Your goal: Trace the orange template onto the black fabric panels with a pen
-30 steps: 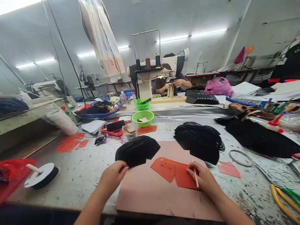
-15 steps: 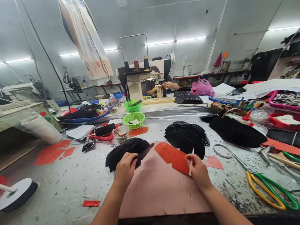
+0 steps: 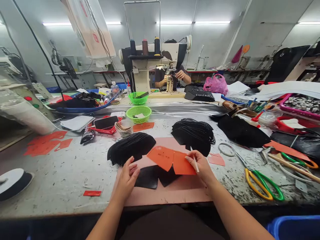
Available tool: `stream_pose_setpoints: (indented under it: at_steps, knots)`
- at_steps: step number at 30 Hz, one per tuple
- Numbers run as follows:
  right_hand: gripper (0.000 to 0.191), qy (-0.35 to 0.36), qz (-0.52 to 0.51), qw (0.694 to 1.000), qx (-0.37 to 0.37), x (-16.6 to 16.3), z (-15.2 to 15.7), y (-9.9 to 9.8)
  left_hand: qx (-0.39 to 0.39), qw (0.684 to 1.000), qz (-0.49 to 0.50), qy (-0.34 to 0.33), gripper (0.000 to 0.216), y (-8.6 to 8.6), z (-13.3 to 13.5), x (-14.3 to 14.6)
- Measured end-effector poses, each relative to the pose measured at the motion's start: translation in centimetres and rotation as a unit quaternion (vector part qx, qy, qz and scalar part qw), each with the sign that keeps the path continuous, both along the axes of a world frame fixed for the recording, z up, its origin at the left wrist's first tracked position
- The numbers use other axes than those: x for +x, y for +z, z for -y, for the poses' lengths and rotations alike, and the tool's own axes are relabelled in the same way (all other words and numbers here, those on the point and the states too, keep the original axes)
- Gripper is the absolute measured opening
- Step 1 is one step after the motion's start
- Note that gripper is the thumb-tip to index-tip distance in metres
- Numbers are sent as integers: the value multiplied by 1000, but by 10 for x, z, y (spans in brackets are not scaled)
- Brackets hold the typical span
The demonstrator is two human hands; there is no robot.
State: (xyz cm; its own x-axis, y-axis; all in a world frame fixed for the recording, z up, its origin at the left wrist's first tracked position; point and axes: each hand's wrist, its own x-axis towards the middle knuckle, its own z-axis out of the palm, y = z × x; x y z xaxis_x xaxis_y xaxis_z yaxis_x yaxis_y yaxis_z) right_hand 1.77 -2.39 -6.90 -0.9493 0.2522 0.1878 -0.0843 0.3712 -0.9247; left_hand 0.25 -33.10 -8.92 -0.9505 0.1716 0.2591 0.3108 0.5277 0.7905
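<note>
My left hand (image 3: 128, 176) rests on the left edge of a black cut piece (image 3: 150, 176) lying on the pink mat (image 3: 170, 193), fingers lightly bent on it. My right hand (image 3: 200, 165) holds an orange template (image 3: 171, 160) lifted over the black piece, together with a thin white pen (image 3: 196, 165). One pile of black pieces (image 3: 131, 148) lies behind my left hand. A second black pile (image 3: 193, 133) lies behind my right hand.
Green and yellow scissors (image 3: 262, 181) and a metal ring (image 3: 226, 149) lie to the right. Green baskets (image 3: 138, 114), a phone on a red tray (image 3: 106, 123) and a cup (image 3: 124, 128) stand behind. A tape roll (image 3: 12, 183) sits at left. A person sews at a machine (image 3: 150, 66) opposite.
My left hand took one black piece from the left pile and laid it on the pink mat. My right hand lifted the orange template and brought it over that piece.
</note>
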Motion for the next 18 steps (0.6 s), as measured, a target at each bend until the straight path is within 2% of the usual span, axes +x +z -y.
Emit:
stream_pose_setpoints:
  at_steps: [2,4,6,8,10,14,18]
  knots:
    - [15,92,30,994,41,-7,12,4,1,1000,-6,-13,55,1,8,5]
    - [6,156,49,981,101,-14,29,7,-64,995,-19,-67,57,4,12,10]
    - [7,174,44,967,181,-17,44,8,-170,976,-37,-130,51,6,13,13]
    - [14,170,25,954,245,-15,52,7,-252,953,-57,-158,41,5,14,14]
    - [19,182,20,949,258,-9,49,6,-283,944,-80,-152,34,2,15,15]
    - [27,247,34,940,233,12,30,3,-287,941,-109,-142,29,-3,14,17]
    - [19,237,4,939,248,26,21,-7,-293,937,-122,-146,28,-3,11,18]
